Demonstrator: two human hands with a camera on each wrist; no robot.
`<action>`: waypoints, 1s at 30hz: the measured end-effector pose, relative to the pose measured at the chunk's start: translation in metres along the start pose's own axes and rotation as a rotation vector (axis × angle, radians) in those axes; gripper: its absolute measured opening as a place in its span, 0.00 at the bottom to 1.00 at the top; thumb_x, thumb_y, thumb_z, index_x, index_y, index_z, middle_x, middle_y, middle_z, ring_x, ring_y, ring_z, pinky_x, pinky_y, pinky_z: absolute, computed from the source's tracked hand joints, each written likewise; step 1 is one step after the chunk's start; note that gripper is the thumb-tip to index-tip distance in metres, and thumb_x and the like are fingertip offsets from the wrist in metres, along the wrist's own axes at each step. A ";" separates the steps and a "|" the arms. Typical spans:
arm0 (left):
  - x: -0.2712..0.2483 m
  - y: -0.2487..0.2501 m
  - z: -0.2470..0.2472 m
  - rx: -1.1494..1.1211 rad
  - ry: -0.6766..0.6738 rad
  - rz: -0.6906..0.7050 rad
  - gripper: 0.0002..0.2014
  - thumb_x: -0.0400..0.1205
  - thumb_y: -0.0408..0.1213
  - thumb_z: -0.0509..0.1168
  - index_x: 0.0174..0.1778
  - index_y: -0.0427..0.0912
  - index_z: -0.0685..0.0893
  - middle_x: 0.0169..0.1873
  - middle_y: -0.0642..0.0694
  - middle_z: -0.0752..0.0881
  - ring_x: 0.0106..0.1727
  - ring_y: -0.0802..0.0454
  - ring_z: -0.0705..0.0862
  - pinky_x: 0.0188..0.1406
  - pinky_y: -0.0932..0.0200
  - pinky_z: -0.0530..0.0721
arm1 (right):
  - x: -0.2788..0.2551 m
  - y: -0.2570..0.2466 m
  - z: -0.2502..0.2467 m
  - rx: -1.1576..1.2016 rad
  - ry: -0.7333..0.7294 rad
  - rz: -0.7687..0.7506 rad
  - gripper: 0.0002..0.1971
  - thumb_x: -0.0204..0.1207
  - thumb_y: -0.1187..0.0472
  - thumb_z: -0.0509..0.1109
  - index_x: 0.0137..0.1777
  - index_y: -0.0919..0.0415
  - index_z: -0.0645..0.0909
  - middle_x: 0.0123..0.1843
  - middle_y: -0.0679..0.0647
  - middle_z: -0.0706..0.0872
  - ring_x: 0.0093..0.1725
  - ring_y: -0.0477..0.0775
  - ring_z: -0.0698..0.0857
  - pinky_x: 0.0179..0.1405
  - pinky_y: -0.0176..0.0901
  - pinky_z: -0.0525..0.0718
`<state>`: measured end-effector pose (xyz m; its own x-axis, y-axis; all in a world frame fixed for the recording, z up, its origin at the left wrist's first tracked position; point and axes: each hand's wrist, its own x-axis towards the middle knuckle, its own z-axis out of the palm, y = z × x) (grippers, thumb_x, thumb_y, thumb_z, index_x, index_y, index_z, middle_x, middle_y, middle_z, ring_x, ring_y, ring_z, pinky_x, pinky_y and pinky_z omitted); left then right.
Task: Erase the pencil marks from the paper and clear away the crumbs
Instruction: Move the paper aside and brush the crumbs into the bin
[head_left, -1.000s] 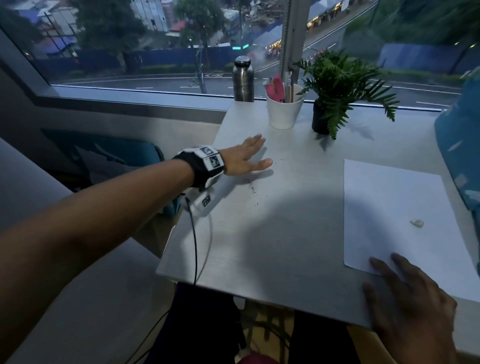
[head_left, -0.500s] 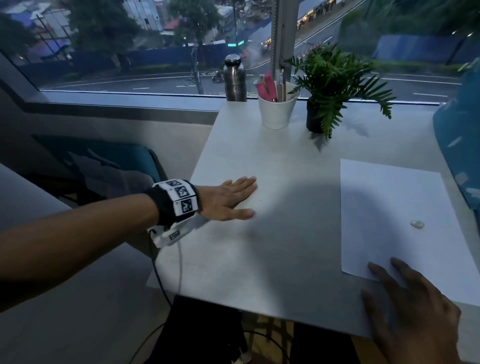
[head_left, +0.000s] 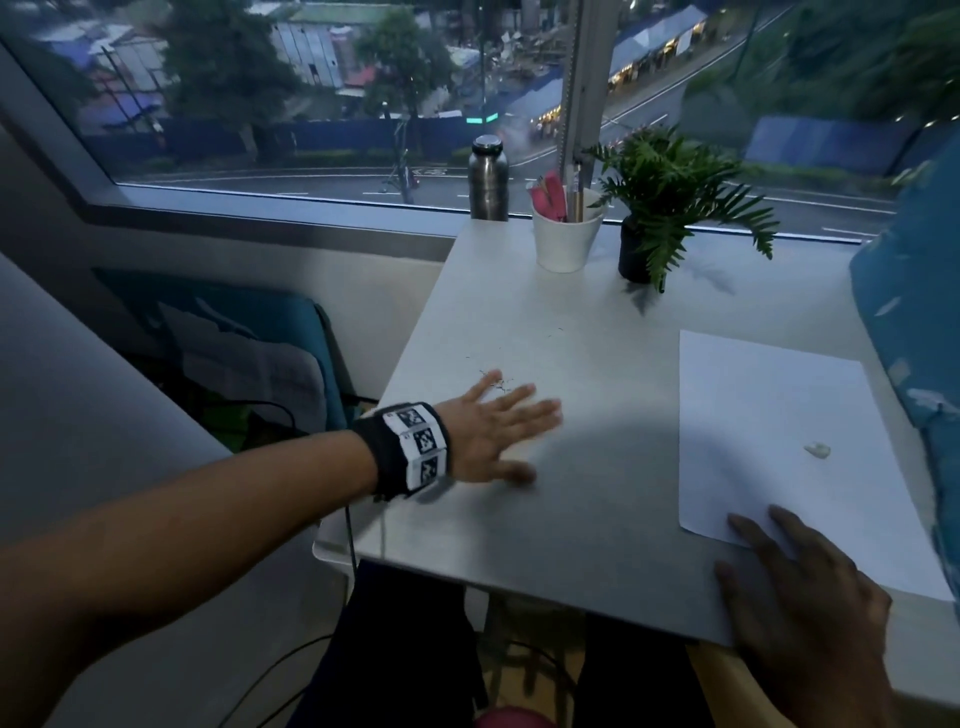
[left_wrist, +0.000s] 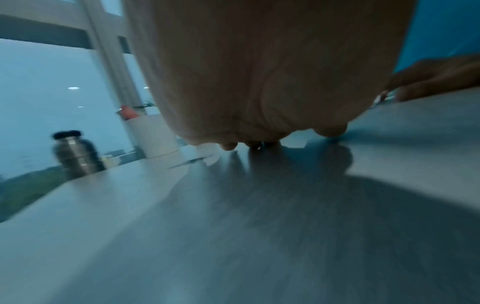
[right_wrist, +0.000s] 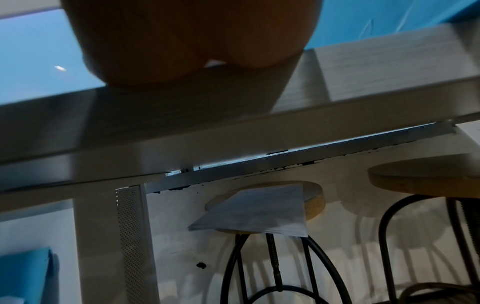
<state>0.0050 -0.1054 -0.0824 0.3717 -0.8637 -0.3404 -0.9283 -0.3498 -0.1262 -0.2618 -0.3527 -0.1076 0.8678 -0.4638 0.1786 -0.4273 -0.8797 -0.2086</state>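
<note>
A white sheet of paper (head_left: 769, 431) lies on the right side of the grey table (head_left: 597, 499), with a small pale eraser (head_left: 817, 450) on it. My right hand (head_left: 795, 587) rests flat on the sheet's near corner at the table's front edge. My left hand (head_left: 498, 431) lies flat with fingers spread on the table near its left edge, holding nothing. Dark eraser crumbs (head_left: 496, 383) are scattered just beyond its fingertips, with a few specks farther back. In the left wrist view the palm (left_wrist: 259, 82) hovers low over the blurred tabletop.
At the back by the window stand a steel bottle (head_left: 488, 179), a white cup of pens (head_left: 565, 234) and a potted fern (head_left: 670, 202). A blue cushion (head_left: 914, 332) borders the right side. Under the table stand wooden stools (right_wrist: 272, 205), one bearing papers.
My left hand swept from the back left of the table toward the near left edge, then moved inward to the right again. The right hand stayed on the paper.
</note>
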 end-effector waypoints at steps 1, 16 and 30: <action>-0.003 -0.011 0.001 -0.017 -0.021 -0.052 0.39 0.84 0.68 0.40 0.86 0.53 0.37 0.86 0.55 0.37 0.86 0.49 0.38 0.81 0.37 0.32 | 0.000 0.001 0.000 -0.005 0.001 -0.004 0.32 0.70 0.35 0.55 0.67 0.47 0.84 0.74 0.56 0.78 0.69 0.65 0.79 0.60 0.66 0.77; -0.020 -0.006 0.006 -0.046 0.013 -0.040 0.46 0.78 0.74 0.33 0.87 0.48 0.37 0.85 0.51 0.35 0.84 0.49 0.31 0.80 0.38 0.27 | -0.001 0.001 0.001 0.017 0.040 -0.014 0.32 0.69 0.35 0.55 0.66 0.48 0.84 0.73 0.56 0.79 0.69 0.64 0.79 0.61 0.65 0.74; -0.026 -0.054 -0.002 -0.098 -0.007 -0.220 0.47 0.78 0.76 0.33 0.86 0.48 0.36 0.85 0.48 0.35 0.85 0.48 0.33 0.80 0.33 0.29 | -0.003 -0.001 0.004 0.014 0.104 -0.040 0.30 0.70 0.36 0.57 0.65 0.49 0.85 0.72 0.56 0.80 0.67 0.64 0.80 0.58 0.65 0.76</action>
<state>0.0454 -0.0646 -0.0649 0.5643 -0.7605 -0.3211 -0.8196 -0.5628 -0.1074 -0.2628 -0.3501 -0.1117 0.8527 -0.4372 0.2859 -0.3885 -0.8967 -0.2123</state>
